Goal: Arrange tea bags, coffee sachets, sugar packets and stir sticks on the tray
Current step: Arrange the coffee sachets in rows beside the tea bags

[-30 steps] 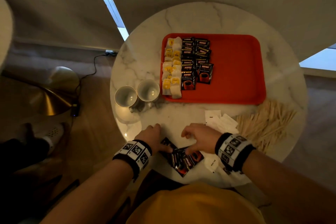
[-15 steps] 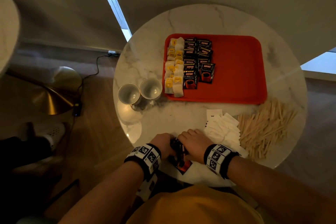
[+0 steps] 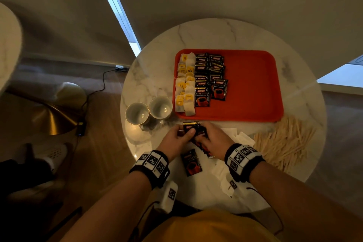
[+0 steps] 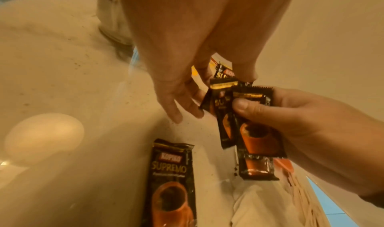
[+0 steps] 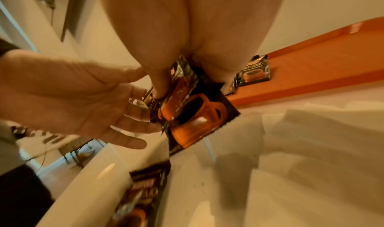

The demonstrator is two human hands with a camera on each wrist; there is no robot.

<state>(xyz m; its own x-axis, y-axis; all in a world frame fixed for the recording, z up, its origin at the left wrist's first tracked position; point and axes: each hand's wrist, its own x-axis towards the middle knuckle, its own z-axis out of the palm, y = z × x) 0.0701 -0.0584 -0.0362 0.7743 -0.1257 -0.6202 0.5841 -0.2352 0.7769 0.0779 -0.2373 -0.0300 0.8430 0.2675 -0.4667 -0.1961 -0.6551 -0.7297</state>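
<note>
A: The coffee sachets are off the worktop now. A second ago they lay in a loose pile at the near edge under both hands; here they are gathered into one small bunch, held up just short of the red tray.

B: Who has them?

A: Both. The right hand has its grip closed on the bunch, thumb pinching the front sachet, as the left wrist view shows. The left hand holds the top of the bunch under its thumb, while its lower fingers hang straight and loose.

B: Did every sachet come up?

A: No. One stray sachet lies flat on the worktop between the wrists.

B: So what does that mean for the job?

A: Probably the coffee rows on the tray are about to grow; two columns stand there beside the tea bags. The stray one needs another trip.

B: And the rest?

A: The sugar packets and stir sticks sit on the worktop to the right, not yet on the tray. Two cups stand left of it.
</note>
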